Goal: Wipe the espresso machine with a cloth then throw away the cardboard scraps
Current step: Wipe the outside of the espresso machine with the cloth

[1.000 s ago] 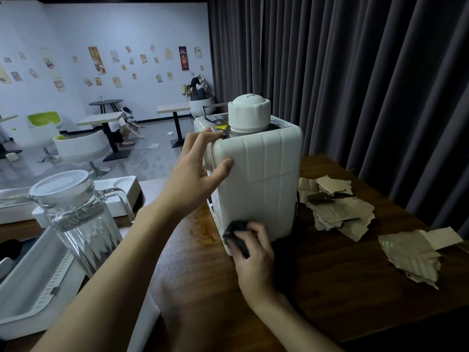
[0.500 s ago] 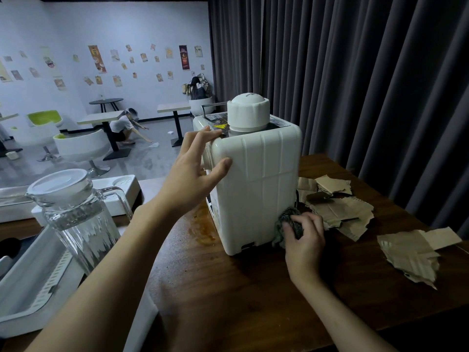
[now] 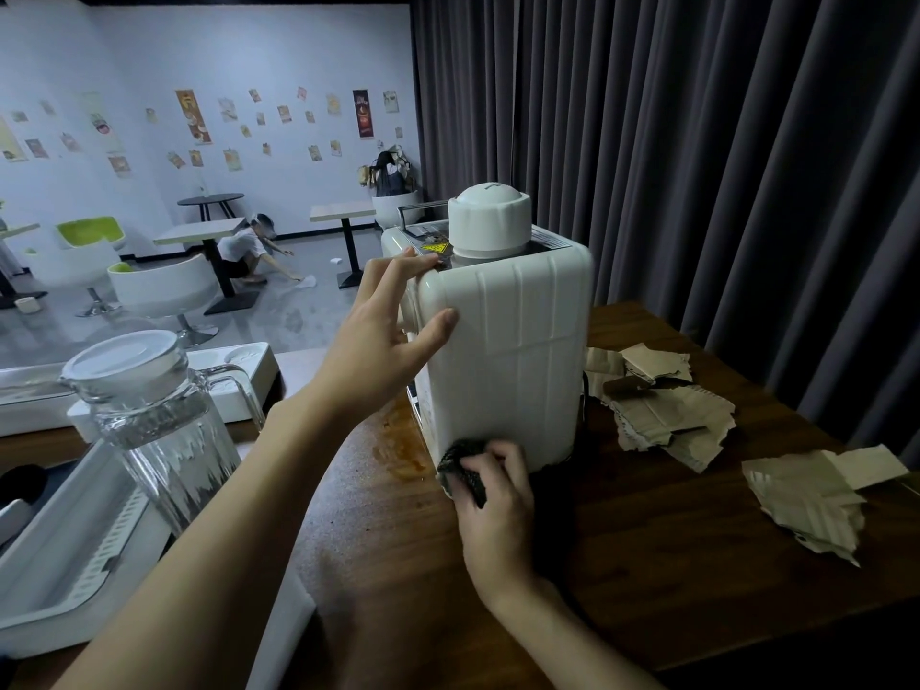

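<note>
A white espresso machine (image 3: 517, 351) with a round cap stands on the dark wooden table (image 3: 622, 565). My left hand (image 3: 383, 336) holds its upper left corner, fingers over the top edge and thumb on the near face. My right hand (image 3: 493, 495) grips a dark cloth (image 3: 463, 465) and presses it against the machine's lower left corner. Torn cardboard scraps (image 3: 662, 405) lie just right of the machine. Another pile of cardboard scraps (image 3: 816, 495) lies farther right, near the table edge.
A glass pitcher (image 3: 159, 420) with a white lid stands at the left, beside white trays (image 3: 64, 580). A brown stain (image 3: 398, 440) marks the table left of the machine. Dark curtains (image 3: 697, 141) hang behind. A person crouches on the floor far back.
My right hand has swept the cloth from the machine's lower right corner back to its lower left corner. The left hand has stayed on the upper corner.
</note>
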